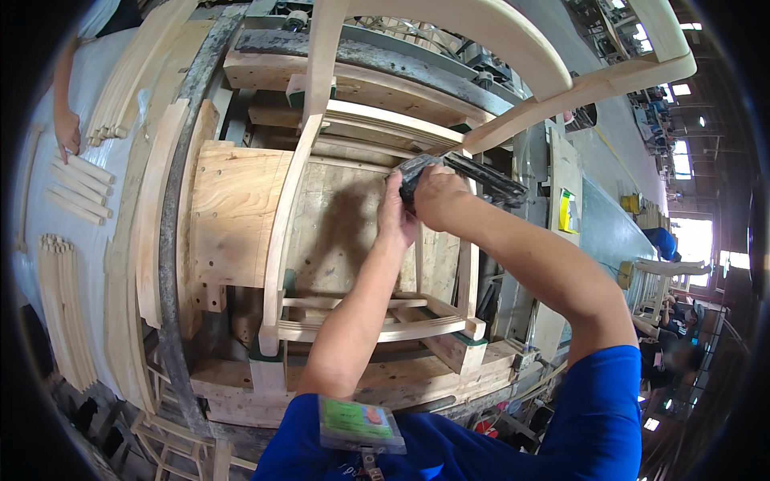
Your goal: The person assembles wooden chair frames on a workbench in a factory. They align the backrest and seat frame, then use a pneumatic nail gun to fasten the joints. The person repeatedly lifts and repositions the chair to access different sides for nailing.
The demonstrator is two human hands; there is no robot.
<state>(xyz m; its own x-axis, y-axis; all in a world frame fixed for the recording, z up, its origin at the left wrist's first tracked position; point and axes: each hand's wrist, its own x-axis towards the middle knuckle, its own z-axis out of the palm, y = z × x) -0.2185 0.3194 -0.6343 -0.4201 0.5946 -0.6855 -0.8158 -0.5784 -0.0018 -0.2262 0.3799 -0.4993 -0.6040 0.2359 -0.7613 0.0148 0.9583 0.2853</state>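
Both my hands are at a black nail gun [489, 178], whose long magazine points to the right. My right hand [439, 196] is wrapped round it, and my left hand [395, 215] grips its near left side. The tool is over the far right part of a pale wooden chair frame [298, 188], close to the far slatted rail [393, 122]. Its nose is hidden, so I cannot tell if it touches the wood. A near slatted rail [369, 329] lies below my forearms.
The frame sits in a wooden jig with a plywood block [241, 212] on its left. A curved chair back [497, 32] rises at the far side. On the left table [120, 72] lie bundled wooden sticks [64, 313], and another person's hand [67, 132] touches short pieces.
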